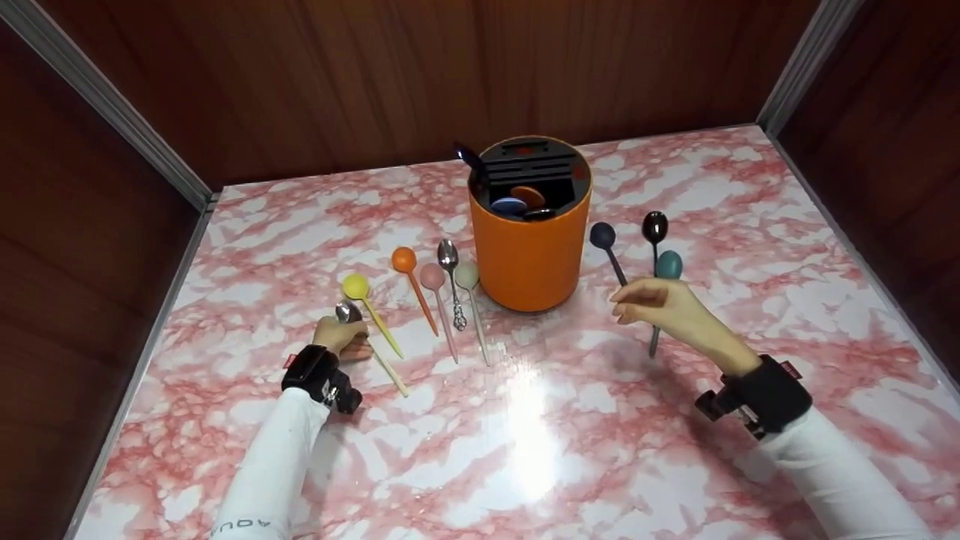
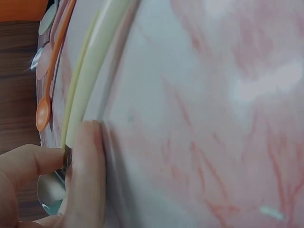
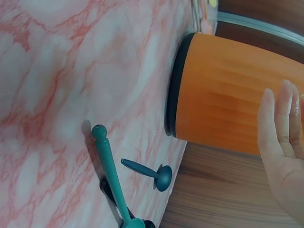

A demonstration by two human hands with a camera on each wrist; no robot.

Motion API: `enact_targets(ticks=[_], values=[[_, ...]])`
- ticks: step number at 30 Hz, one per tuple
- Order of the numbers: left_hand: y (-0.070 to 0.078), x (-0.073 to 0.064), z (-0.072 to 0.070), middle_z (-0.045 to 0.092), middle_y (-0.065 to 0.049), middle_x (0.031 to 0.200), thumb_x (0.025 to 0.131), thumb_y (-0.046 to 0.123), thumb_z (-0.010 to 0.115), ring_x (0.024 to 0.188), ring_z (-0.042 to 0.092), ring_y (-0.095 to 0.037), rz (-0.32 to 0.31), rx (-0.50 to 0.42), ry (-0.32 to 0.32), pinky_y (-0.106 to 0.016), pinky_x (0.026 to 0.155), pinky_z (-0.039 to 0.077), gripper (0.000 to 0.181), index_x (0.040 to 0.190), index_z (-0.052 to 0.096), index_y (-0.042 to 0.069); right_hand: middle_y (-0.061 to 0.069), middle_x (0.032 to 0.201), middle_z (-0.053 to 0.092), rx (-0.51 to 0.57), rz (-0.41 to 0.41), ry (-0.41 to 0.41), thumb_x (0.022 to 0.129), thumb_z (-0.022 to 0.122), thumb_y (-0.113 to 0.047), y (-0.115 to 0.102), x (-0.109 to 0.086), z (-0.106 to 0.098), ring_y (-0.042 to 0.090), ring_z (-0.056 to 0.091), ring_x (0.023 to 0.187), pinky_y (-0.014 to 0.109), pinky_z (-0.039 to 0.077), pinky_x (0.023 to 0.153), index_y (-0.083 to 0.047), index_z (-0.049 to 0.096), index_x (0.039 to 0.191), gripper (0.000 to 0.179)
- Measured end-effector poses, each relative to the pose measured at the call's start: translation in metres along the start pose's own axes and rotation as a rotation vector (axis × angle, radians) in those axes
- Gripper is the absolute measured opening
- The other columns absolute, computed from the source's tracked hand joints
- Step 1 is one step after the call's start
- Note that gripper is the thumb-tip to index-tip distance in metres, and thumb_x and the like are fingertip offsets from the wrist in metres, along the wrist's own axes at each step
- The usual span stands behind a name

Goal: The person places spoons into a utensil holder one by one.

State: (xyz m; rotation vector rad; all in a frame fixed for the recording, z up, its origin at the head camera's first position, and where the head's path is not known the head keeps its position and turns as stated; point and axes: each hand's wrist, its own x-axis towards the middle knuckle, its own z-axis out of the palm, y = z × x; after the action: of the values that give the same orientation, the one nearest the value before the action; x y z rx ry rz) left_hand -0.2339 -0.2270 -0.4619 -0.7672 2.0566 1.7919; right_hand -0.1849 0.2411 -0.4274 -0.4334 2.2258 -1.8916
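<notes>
At the left of the table my left hand (image 1: 341, 339) pinches a spoon with a metal bowl and a cream handle (image 1: 393, 376) between thumb and finger. In the left wrist view the grip is at the neck, where the cream handle (image 2: 97, 61) meets the metal. A yellow spoon (image 1: 355, 286) lies just beyond it. My right hand (image 1: 667, 304) holds nothing; in the right wrist view its fingers are extended (image 3: 270, 123). It is over the table by a teal spoon (image 1: 669, 264), a dark blue spoon (image 1: 602, 235) and a black spoon (image 1: 655, 225).
An orange cylindrical holder (image 1: 529, 262) with a black slotted top stands at the back middle, several utensils inside. Left of it lie an orange spoon (image 1: 403, 259), a pink spoon (image 1: 433, 276), an ornate metal spoon (image 1: 448, 255) and a pale green spoon (image 1: 466, 275). Wood-grain walls (image 1: 420, 82) enclose the table.
</notes>
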Motion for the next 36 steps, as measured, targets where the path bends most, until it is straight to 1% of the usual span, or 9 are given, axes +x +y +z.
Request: enact_targets(ticks=[4,8,14,16,19,22,24,30,36], values=[[0.001,-0.003,0.001,0.06,-0.011,0.054,0.086,-0.005,0.054,0.048,0.063,-0.017,-0.023,-0.05,-0.011,-0.028,0.054,0.058,0.013,0.074,0.058,-0.007,-0.005,0.093,0.069,0.007,0.004,0.001,0.094,0.057,0.003,0.0,0.0,0.0,0.01,0.067,0.081,0.025,0.056,0.079,0.023,0.053,0.111,0.027],[0.001,-0.004,0.002,0.06,-0.011,0.057,0.087,-0.003,0.053,0.049,0.064,-0.018,-0.023,-0.081,-0.026,-0.03,0.057,0.059,0.013,0.075,0.056,-0.006,-0.006,0.093,0.069,0.004,0.001,0.003,0.093,0.058,0.004,0.001,0.0,0.0,0.01,0.067,0.081,0.024,0.056,0.078,0.024,0.053,0.111,0.027],[0.0,-0.002,0.006,0.06,-0.007,0.059,0.086,-0.001,0.054,0.05,0.064,-0.015,0.025,-0.103,-0.033,-0.028,0.058,0.059,0.006,0.082,0.054,-0.005,-0.004,0.092,0.068,0.018,-0.026,0.004,0.093,0.058,0.007,0.004,0.0,0.0,0.01,0.066,0.081,0.025,0.057,0.077,0.025,0.053,0.108,0.025],[-0.002,0.001,0.005,0.061,-0.008,0.059,0.084,0.0,0.056,0.05,0.065,-0.015,0.056,-0.133,-0.061,-0.028,0.058,0.059,0.007,0.082,0.056,-0.007,-0.003,0.092,0.068,0.017,-0.025,0.006,0.092,0.058,0.006,0.004,0.0,0.001,0.01,0.066,0.081,0.025,0.057,0.077,0.024,0.054,0.108,0.024],[-0.002,0.002,0.005,0.062,-0.01,0.061,0.083,0.001,0.058,0.053,0.066,-0.016,0.076,-0.162,-0.083,-0.027,0.061,0.059,0.01,0.084,0.059,-0.009,-0.001,0.09,0.068,0.008,-0.018,0.012,0.092,0.059,0.006,0.005,0.0,0.001,0.009,0.066,0.08,0.025,0.057,0.077,0.023,0.055,0.109,0.025],[0.0,0.0,0.006,0.063,-0.01,0.064,0.085,0.0,0.057,0.055,0.067,-0.016,0.084,-0.184,-0.083,-0.027,0.066,0.059,0.012,0.087,0.06,-0.011,0.002,0.091,0.068,-0.006,-0.01,0.015,0.092,0.059,0.005,0.005,0.0,0.002,0.009,0.066,0.08,0.025,0.057,0.077,0.022,0.056,0.109,0.024],[0.003,-0.004,0.009,0.064,-0.01,0.066,0.088,0.0,0.055,0.058,0.068,-0.015,0.073,-0.191,-0.069,-0.026,0.069,0.058,0.012,0.09,0.06,-0.011,0.004,0.092,0.067,-0.014,-0.006,0.013,0.092,0.059,0.005,0.005,0.0,0.001,0.009,0.066,0.08,0.025,0.057,0.076,0.022,0.056,0.109,0.024],[0.009,-0.009,0.015,0.064,-0.011,0.067,0.091,-0.003,0.054,0.059,0.067,-0.016,0.073,-0.296,-0.115,-0.025,0.067,0.059,0.011,0.088,0.061,-0.011,0.005,0.092,0.067,-0.025,-0.004,0.009,0.093,0.059,0.003,0.005,0.0,0.002,0.01,0.066,0.08,0.025,0.057,0.076,0.021,0.057,0.109,0.024],[0.012,-0.011,0.024,0.061,-0.01,0.069,0.092,-0.004,0.052,0.059,0.064,-0.015,0.096,-0.319,-0.142,-0.025,0.065,0.058,0.011,0.091,0.06,-0.011,0.004,0.092,0.068,-0.026,0.0,0.007,0.093,0.06,0.003,0.005,0.001,0.002,0.01,0.066,0.08,0.025,0.057,0.076,0.02,0.057,0.11,0.024]])
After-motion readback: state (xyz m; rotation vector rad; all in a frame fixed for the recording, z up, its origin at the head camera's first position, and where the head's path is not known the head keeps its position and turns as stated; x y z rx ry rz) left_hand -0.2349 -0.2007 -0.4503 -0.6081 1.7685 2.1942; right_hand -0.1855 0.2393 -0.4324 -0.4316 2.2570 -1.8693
